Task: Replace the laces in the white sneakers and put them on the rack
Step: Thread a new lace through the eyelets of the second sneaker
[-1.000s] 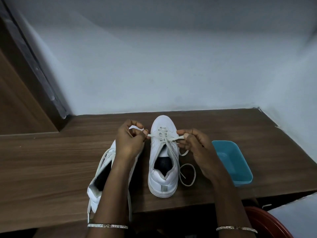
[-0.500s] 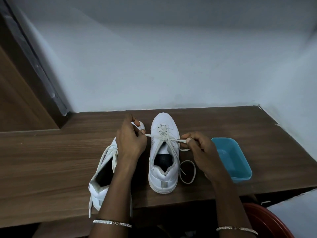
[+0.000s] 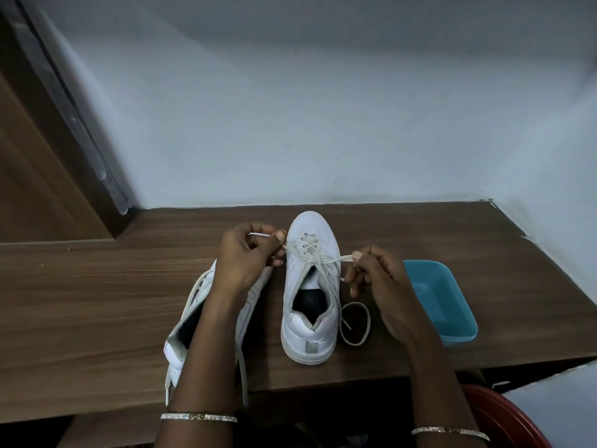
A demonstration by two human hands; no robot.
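Nearest, a second sneaker (image 3: 176, 357) lies tipped on the wooden table (image 3: 97, 302), apparently on its side beneath the left forearm. Beyond it the upright sneaker (image 3: 295, 286) points away; left hand (image 3: 245, 257) and right hand (image 3: 378, 286) each pinch an end of its lace (image 3: 336, 259), drawn out sideways

Two bare forearms in view. The left hand (image 3: 245, 257) carries at its wrist the left bangle (image 3: 198, 417): thin, silver-toned, set with small glinting stones and a looped motif at mid-band. The right hand (image 3: 381, 279) carries the right bangle (image 3: 450, 432): equally thin, patterned, slightly duller. Both bands sit nearer the camera than the front edge of the table (image 3: 97, 302). Visible thumbnails are short.
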